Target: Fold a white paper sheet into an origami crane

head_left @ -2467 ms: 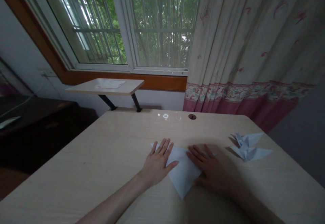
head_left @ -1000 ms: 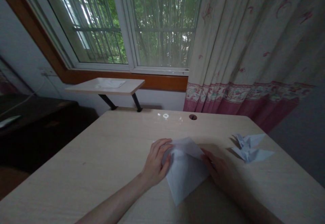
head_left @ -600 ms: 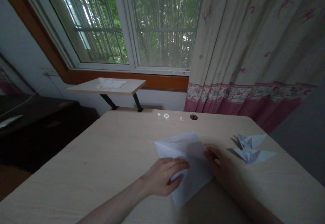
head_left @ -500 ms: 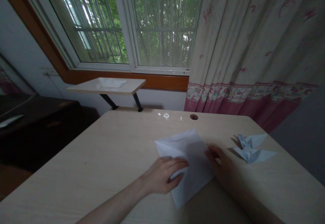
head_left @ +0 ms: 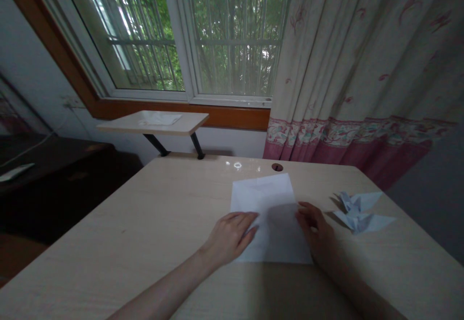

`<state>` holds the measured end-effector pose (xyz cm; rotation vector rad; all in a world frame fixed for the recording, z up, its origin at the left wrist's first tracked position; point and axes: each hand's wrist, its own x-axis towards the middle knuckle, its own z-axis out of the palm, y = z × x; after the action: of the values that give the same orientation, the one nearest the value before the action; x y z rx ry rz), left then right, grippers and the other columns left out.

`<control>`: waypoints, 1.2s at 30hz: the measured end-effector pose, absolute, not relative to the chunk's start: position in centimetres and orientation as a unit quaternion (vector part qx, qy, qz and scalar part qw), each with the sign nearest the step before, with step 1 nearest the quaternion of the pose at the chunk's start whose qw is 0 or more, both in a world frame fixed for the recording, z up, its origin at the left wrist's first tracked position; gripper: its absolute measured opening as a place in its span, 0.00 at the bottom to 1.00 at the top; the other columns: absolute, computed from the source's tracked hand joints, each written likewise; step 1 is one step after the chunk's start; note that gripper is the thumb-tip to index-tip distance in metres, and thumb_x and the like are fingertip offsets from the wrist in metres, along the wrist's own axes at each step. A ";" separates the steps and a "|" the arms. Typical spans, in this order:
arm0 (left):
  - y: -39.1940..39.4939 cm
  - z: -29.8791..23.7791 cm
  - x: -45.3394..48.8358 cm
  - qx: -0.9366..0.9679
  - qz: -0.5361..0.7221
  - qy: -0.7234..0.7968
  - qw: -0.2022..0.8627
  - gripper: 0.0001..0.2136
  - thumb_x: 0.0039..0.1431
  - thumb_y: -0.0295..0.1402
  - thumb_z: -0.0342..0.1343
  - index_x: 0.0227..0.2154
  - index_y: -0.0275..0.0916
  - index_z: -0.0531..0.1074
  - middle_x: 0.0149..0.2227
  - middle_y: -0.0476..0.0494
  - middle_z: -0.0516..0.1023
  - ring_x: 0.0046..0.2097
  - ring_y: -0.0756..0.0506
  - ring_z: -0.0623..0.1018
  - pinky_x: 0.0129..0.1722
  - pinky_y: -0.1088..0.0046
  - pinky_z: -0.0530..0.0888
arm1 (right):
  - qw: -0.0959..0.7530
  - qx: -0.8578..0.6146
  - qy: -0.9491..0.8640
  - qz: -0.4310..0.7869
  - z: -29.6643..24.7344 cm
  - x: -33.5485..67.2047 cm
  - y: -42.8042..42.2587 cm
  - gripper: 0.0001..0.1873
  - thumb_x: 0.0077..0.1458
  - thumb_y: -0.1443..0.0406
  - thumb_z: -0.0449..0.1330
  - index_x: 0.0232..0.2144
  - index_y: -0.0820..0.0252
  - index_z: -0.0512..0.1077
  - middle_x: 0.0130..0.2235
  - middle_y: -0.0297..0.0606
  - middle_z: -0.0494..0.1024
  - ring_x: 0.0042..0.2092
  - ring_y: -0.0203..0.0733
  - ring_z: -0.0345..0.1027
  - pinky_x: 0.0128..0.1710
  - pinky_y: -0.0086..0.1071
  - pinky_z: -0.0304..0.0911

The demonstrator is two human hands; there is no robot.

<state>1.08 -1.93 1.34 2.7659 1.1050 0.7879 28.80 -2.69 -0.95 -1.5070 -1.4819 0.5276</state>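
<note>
A white sheet of paper [head_left: 277, 233], with faint creases, lies on the light wooden desk in front of me. My left hand [head_left: 234, 235] rests over its left edge, fingers stretched flat on the paper and the thumb a little apart. At the right edge, my right hand [head_left: 317, 225] has its fingers curled, with the fingertips and thumb on the margin of the sheet. Two folded paper cranes [head_left: 366, 213] stand close together to the right of that hand.
The desk [head_left: 145, 242] has a round cable hole [head_left: 277, 167] near its back edge. A raised shelf [head_left: 126, 125] at the back left carries a crumpled white thing [head_left: 161, 118]. Behind are a barred window [head_left: 232, 44] and a floral curtain [head_left: 344, 93]. A dark surface [head_left: 68, 160] lies left.
The sheet has turned from a slanted diamond to nearly square with the desk, and its far edge sits farther away. My left hand has shifted slightly left and away from me.
</note>
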 end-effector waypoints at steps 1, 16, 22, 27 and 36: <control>-1.9 1.4 1.1 0.896 0.250 0.366 0.027 0.16 0.74 0.37 0.41 0.56 0.38 0.67 0.51 0.41 0.81 0.49 0.42 0.81 0.51 0.61 0.78 | 0.450 -0.608 -0.619 0.209 -0.9 28.9 -2.7 0.18 0.61 0.51 0.54 0.46 0.54 0.73 0.39 0.40 0.82 0.35 0.46 0.78 0.34 0.37 0.73; -1.4 0.2 0.8 0.876 0.192 0.443 -0.009 0.23 0.71 0.48 0.47 0.59 0.36 0.66 0.61 0.35 0.72 0.63 0.39 0.71 0.67 0.48 0.59 | 0.370 -0.505 -0.777 0.069 -0.8 28.6 -2.9 0.16 0.63 0.66 0.49 0.46 0.55 0.75 0.43 0.41 0.83 0.41 0.46 0.79 0.40 0.40 0.75; -1.3 0.0 0.6 0.876 0.196 0.440 -0.020 0.22 0.70 0.47 0.48 0.58 0.38 0.68 0.63 0.37 0.69 0.64 0.38 0.69 0.67 0.48 0.57 | 0.358 -0.446 -0.820 -0.007 -1.2 28.7 -2.9 0.14 0.64 0.69 0.51 0.46 0.57 0.74 0.40 0.40 0.83 0.40 0.44 0.78 0.40 0.37 0.75; -1.5 0.9 0.7 0.875 0.213 0.435 0.000 0.20 0.67 0.47 0.54 0.54 0.40 0.71 0.59 0.39 0.73 0.59 0.35 0.72 0.62 0.47 0.63 | 0.328 -0.393 -0.856 -0.076 -1.1 28.9 -3.1 0.17 0.63 0.73 0.52 0.48 0.57 0.75 0.40 0.40 0.83 0.40 0.44 0.76 0.41 0.37 0.74; -2.0 1.2 1.0 0.885 0.201 0.417 0.048 0.16 0.67 0.42 0.56 0.54 0.43 0.72 0.58 0.43 0.75 0.54 0.38 0.76 0.55 0.53 0.71 | 0.330 -0.339 -0.870 -0.141 -0.2 28.3 -3.4 0.13 0.61 0.73 0.54 0.41 0.56 0.77 0.45 0.43 0.81 0.46 0.47 0.74 0.46 0.42 0.71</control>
<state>0.95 -2.02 1.17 2.6990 1.2715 0.6113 28.25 -3.44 -0.23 -0.8854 -2.2746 -0.3676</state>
